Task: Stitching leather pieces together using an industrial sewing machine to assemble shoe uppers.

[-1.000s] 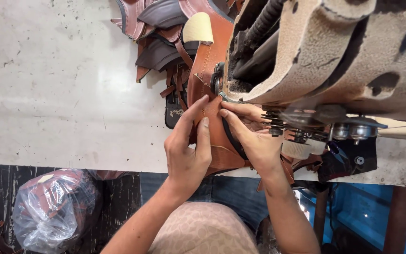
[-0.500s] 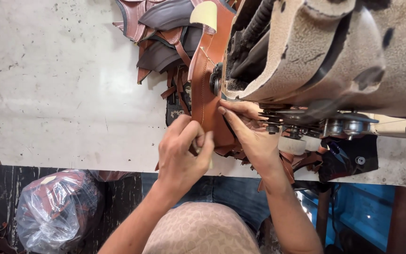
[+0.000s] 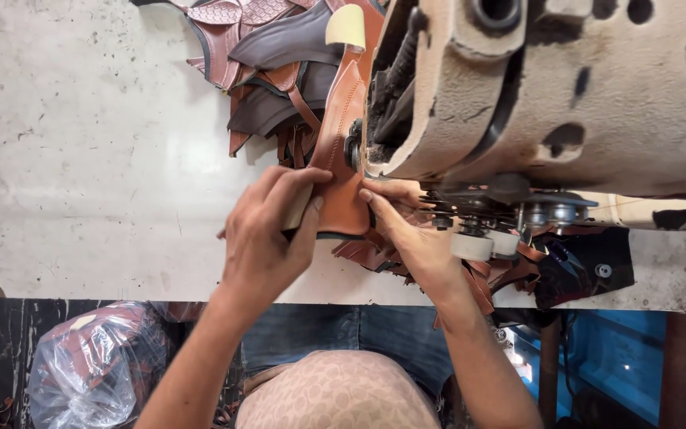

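My left hand point(image 3: 267, 234) pinches the near left edge of a tan leather piece point(image 3: 341, 151) that lies on the white table point(image 3: 89, 159) and runs under the needle area of a beige sewing machine point(image 3: 549, 95). My right hand point(image 3: 406, 238) presses its fingers on the right side of the same piece, close to the machine's foot. A cream lining tip point(image 3: 345, 25) shows at the far end of the piece.
A heap of brown and dark leather pieces point(image 3: 271, 71) lies behind the work. More leather scraps point(image 3: 510, 274) hang under the machine's wheel. A clear plastic bag point(image 3: 93, 369) of pieces sits on the floor at the lower left.
The leather piece has fed farther away through the machine. Both hands have moved with it and shifted their hold toward its near end.
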